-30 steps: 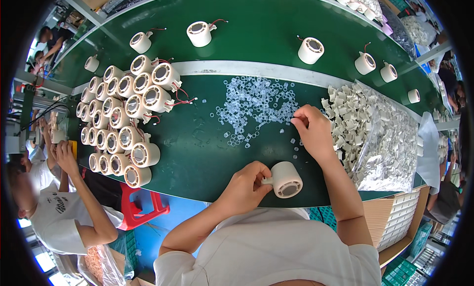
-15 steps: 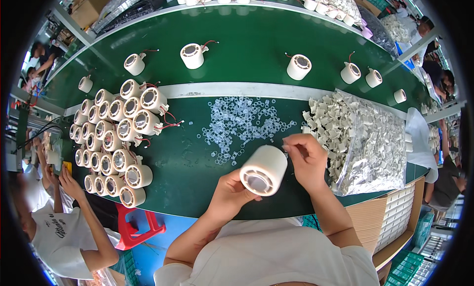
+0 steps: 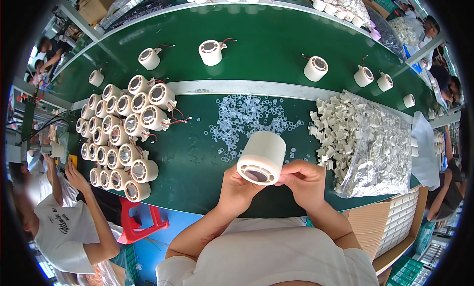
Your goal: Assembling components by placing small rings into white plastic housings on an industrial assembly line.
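Note:
My left hand (image 3: 237, 190) is wrapped around the lower left side of a white cylindrical motor housing (image 3: 264, 150). Its round end, with a slotted ring and a dark centre, tilts toward me. At the lower right rim of the housing is my right hand (image 3: 303, 182), thumb and forefinger pinched together. Whatever lies between those fingertips is too small to make out. Beyond the housing, small clear plastic rings (image 3: 247, 115) are scattered over the green table (image 3: 190, 162).
Several similar housings with red wires (image 3: 133, 125) stand grouped at left. To the right, small white plastic clips (image 3: 331, 128) spill from a clear bag (image 3: 377, 152). More housings sit on the green belt (image 3: 261, 44) past a metal rail (image 3: 237, 87). A co-worker (image 3: 64, 227) sits at left near a red stool (image 3: 140, 222).
My right hand has come down from the rings' side to the housing's lower right rim. The housing is raised slightly, its end tipped lower. Units on the far belt have shifted right.

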`<act>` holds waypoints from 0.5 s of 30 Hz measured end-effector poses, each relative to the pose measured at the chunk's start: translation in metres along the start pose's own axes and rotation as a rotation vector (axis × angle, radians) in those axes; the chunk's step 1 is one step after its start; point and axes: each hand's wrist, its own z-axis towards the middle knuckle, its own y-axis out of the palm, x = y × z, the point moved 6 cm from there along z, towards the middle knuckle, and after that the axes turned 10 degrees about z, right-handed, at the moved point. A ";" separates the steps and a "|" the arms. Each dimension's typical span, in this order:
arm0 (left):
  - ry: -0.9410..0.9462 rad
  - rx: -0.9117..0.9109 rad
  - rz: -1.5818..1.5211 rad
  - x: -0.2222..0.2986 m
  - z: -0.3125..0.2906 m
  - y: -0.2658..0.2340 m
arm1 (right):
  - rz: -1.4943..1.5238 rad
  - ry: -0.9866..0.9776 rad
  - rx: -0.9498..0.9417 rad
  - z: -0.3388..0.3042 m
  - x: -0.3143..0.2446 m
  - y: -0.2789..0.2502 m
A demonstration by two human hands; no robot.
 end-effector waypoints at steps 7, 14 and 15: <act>0.029 -0.219 0.347 0.018 0.007 0.006 | -0.379 -0.017 -0.108 0.013 -0.021 -0.003; -0.070 -0.027 0.320 0.030 0.002 0.018 | -1.095 -0.199 -0.117 0.077 -0.075 -0.042; -0.077 0.069 0.223 0.030 0.000 0.016 | -1.130 -0.196 0.129 0.104 -0.085 -0.074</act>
